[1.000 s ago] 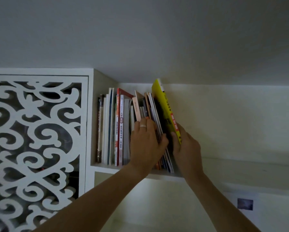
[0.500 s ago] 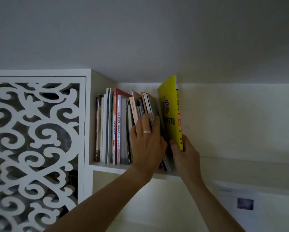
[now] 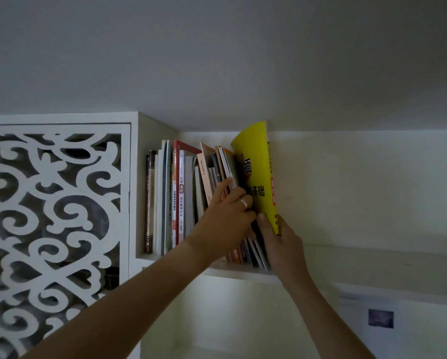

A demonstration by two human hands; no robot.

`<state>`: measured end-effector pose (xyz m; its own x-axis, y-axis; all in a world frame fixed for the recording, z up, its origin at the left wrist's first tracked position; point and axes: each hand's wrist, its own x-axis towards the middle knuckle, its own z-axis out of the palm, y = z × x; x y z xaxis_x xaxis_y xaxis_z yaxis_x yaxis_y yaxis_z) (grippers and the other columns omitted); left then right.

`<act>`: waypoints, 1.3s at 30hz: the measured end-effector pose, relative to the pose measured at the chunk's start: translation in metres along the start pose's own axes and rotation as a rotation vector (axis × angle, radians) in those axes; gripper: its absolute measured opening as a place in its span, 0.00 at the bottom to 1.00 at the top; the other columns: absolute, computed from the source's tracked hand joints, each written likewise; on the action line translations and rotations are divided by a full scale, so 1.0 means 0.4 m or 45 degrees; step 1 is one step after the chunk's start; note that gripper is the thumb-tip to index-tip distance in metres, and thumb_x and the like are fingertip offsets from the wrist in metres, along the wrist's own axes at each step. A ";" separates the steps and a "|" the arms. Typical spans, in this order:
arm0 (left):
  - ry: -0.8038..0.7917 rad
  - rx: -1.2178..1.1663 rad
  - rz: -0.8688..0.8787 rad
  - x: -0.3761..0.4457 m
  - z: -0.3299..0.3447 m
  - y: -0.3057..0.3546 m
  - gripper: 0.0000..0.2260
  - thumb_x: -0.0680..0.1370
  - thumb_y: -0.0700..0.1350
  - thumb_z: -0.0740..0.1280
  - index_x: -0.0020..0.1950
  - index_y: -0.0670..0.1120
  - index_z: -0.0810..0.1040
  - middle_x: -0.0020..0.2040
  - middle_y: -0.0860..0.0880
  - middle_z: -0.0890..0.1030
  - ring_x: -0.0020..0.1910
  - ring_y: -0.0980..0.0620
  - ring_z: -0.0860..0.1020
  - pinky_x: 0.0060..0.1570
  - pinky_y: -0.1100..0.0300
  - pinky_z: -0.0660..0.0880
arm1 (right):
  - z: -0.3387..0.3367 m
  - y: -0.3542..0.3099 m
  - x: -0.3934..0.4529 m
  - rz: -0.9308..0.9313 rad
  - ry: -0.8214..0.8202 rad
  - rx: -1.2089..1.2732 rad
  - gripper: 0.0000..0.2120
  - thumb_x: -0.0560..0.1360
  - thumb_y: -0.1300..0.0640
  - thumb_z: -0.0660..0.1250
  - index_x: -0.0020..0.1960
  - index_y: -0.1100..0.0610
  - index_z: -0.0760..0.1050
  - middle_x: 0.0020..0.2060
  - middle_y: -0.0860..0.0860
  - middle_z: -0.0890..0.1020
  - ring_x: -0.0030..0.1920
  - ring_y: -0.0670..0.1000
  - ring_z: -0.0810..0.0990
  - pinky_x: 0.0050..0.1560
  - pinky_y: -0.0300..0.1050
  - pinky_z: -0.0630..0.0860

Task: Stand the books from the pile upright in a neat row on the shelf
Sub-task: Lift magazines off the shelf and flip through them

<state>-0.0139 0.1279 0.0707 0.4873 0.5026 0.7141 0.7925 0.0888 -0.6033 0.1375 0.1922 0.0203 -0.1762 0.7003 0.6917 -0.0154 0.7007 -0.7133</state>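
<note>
A white shelf (image 3: 243, 272) is seen from below, set high against a pale wall (image 3: 359, 187) just under a grey ceiling (image 3: 217, 60). At its left end stands a white cabinet with a scrolled fretwork panel (image 3: 53, 224). A row of books (image 3: 170, 198) is stood upright from the cabinet side; those further right lean. A yellow book (image 3: 258, 174) is held at the right end of the row, its cover bowed, with black Chinese characters and a red label that cannot be read clearly. It is pinched low down by the right hand (image 3: 282, 244). The leaning books are pressed by the spread fingers of the left hand (image 3: 225, 218), on which a ring (image 3: 243, 203) is worn.
</note>
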 end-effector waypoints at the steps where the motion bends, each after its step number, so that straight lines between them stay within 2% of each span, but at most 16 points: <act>1: 0.067 -0.037 -0.014 0.002 0.001 0.006 0.13 0.77 0.55 0.64 0.52 0.52 0.86 0.58 0.49 0.81 0.66 0.46 0.76 0.78 0.37 0.57 | 0.000 -0.001 -0.001 0.004 -0.014 0.008 0.14 0.79 0.36 0.59 0.52 0.42 0.78 0.42 0.46 0.84 0.43 0.40 0.80 0.37 0.31 0.74; 3: 0.209 -0.135 -0.154 0.005 -0.001 0.030 0.11 0.76 0.54 0.71 0.55 0.50 0.84 0.65 0.45 0.77 0.71 0.43 0.71 0.78 0.38 0.59 | -0.002 -0.007 -0.004 0.025 -0.036 0.038 0.16 0.80 0.35 0.56 0.54 0.41 0.78 0.44 0.44 0.84 0.44 0.37 0.80 0.38 0.31 0.73; 4: 0.272 -0.187 -0.299 0.005 -0.004 0.047 0.16 0.73 0.54 0.74 0.57 0.49 0.81 0.68 0.43 0.73 0.72 0.42 0.68 0.76 0.40 0.62 | -0.003 -0.009 -0.006 0.038 -0.045 0.060 0.16 0.80 0.35 0.56 0.55 0.41 0.78 0.44 0.42 0.83 0.44 0.34 0.80 0.38 0.29 0.73; 6: 0.370 -0.296 -0.593 0.007 -0.006 0.078 0.26 0.69 0.55 0.77 0.62 0.47 0.74 0.68 0.42 0.71 0.69 0.42 0.68 0.69 0.46 0.69 | -0.004 -0.016 -0.011 0.062 -0.058 0.107 0.15 0.80 0.36 0.55 0.56 0.40 0.77 0.45 0.39 0.82 0.44 0.29 0.78 0.38 0.24 0.72; 8: 0.380 -0.432 -0.717 0.013 -0.003 0.104 0.28 0.69 0.51 0.79 0.65 0.46 0.73 0.65 0.43 0.75 0.66 0.44 0.71 0.65 0.48 0.74 | -0.006 -0.022 -0.014 0.089 -0.063 0.153 0.15 0.80 0.36 0.54 0.52 0.40 0.77 0.44 0.39 0.82 0.42 0.28 0.78 0.37 0.22 0.71; 11: 0.337 -0.522 -0.581 0.011 0.010 0.136 0.19 0.79 0.51 0.68 0.70 0.48 0.73 0.64 0.48 0.81 0.67 0.46 0.71 0.68 0.46 0.72 | -0.008 -0.030 -0.015 0.098 -0.078 0.211 0.13 0.79 0.35 0.54 0.50 0.36 0.76 0.40 0.39 0.82 0.40 0.29 0.79 0.38 0.25 0.74; 13: 0.311 -0.544 -0.501 0.003 0.020 0.153 0.21 0.82 0.52 0.59 0.74 0.48 0.72 0.66 0.49 0.81 0.68 0.47 0.71 0.69 0.50 0.66 | -0.010 -0.027 -0.011 0.100 -0.094 0.249 0.13 0.76 0.33 0.56 0.55 0.34 0.75 0.43 0.37 0.83 0.44 0.32 0.82 0.40 0.28 0.75; 15: 0.336 -0.600 -0.483 -0.003 0.032 0.149 0.22 0.81 0.47 0.61 0.75 0.48 0.72 0.66 0.50 0.80 0.68 0.47 0.71 0.68 0.52 0.64 | -0.010 -0.014 -0.005 0.096 -0.083 0.211 0.13 0.77 0.37 0.63 0.60 0.36 0.75 0.47 0.38 0.84 0.48 0.39 0.83 0.43 0.31 0.76; 18: 0.351 -0.570 -0.503 -0.008 0.049 0.127 0.20 0.79 0.45 0.63 0.71 0.50 0.77 0.70 0.49 0.78 0.70 0.45 0.70 0.71 0.48 0.64 | -0.008 0.011 -0.003 0.025 0.006 0.082 0.15 0.80 0.51 0.68 0.66 0.41 0.75 0.53 0.40 0.83 0.51 0.40 0.82 0.42 0.27 0.75; 21: 0.293 -0.441 -0.503 -0.031 0.054 0.128 0.14 0.79 0.48 0.63 0.62 0.49 0.81 0.72 0.47 0.75 0.73 0.44 0.69 0.73 0.46 0.65 | -0.008 0.023 -0.001 0.035 0.107 0.074 0.18 0.81 0.54 0.68 0.70 0.51 0.75 0.56 0.47 0.82 0.55 0.47 0.81 0.42 0.23 0.73; 24: 0.241 -0.269 -0.461 -0.053 0.058 0.138 0.12 0.80 0.50 0.63 0.58 0.50 0.84 0.67 0.49 0.80 0.75 0.46 0.69 0.72 0.46 0.64 | -0.011 0.034 0.006 0.059 0.136 0.074 0.20 0.81 0.54 0.67 0.73 0.52 0.73 0.60 0.48 0.81 0.59 0.50 0.79 0.48 0.29 0.72; 28: 0.273 -0.186 -0.450 -0.031 0.029 0.141 0.14 0.81 0.51 0.60 0.56 0.49 0.84 0.60 0.49 0.82 0.68 0.46 0.76 0.70 0.48 0.64 | -0.012 0.034 0.006 0.042 0.112 0.048 0.19 0.81 0.54 0.67 0.72 0.50 0.72 0.57 0.47 0.79 0.56 0.49 0.77 0.47 0.29 0.70; 32: 0.268 -0.151 -0.409 -0.006 0.022 0.137 0.10 0.79 0.46 0.64 0.55 0.48 0.84 0.56 0.47 0.83 0.60 0.46 0.79 0.68 0.49 0.64 | -0.012 0.024 0.005 0.057 0.100 0.074 0.19 0.81 0.53 0.67 0.72 0.48 0.72 0.56 0.46 0.79 0.55 0.50 0.78 0.50 0.40 0.71; 34: 0.285 -0.133 -0.386 0.006 0.020 0.126 0.15 0.77 0.45 0.71 0.64 0.48 0.81 0.63 0.46 0.81 0.65 0.45 0.78 0.71 0.48 0.63 | -0.015 0.014 0.002 0.064 0.068 0.090 0.17 0.81 0.51 0.67 0.70 0.45 0.73 0.53 0.42 0.80 0.52 0.46 0.79 0.50 0.39 0.72; 37: 0.246 -0.030 -0.133 0.041 -0.008 0.096 0.24 0.78 0.41 0.65 0.76 0.46 0.70 0.77 0.44 0.71 0.77 0.44 0.68 0.75 0.46 0.64 | -0.018 -0.006 -0.006 0.094 -0.018 0.145 0.04 0.80 0.42 0.64 0.55 0.36 0.75 0.47 0.36 0.82 0.45 0.36 0.80 0.43 0.33 0.72; 39: 0.216 0.064 0.030 0.073 -0.024 0.062 0.24 0.78 0.39 0.62 0.76 0.46 0.68 0.78 0.43 0.69 0.79 0.43 0.65 0.75 0.46 0.63 | -0.019 -0.007 -0.008 0.101 -0.028 0.246 0.07 0.80 0.37 0.58 0.53 0.34 0.74 0.47 0.34 0.82 0.45 0.32 0.81 0.43 0.30 0.73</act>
<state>0.0236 0.1366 0.0799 0.5641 0.3532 0.7464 0.7627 0.1236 -0.6349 0.1457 0.1893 0.0210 -0.2055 0.7477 0.6315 -0.1885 0.6029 -0.7752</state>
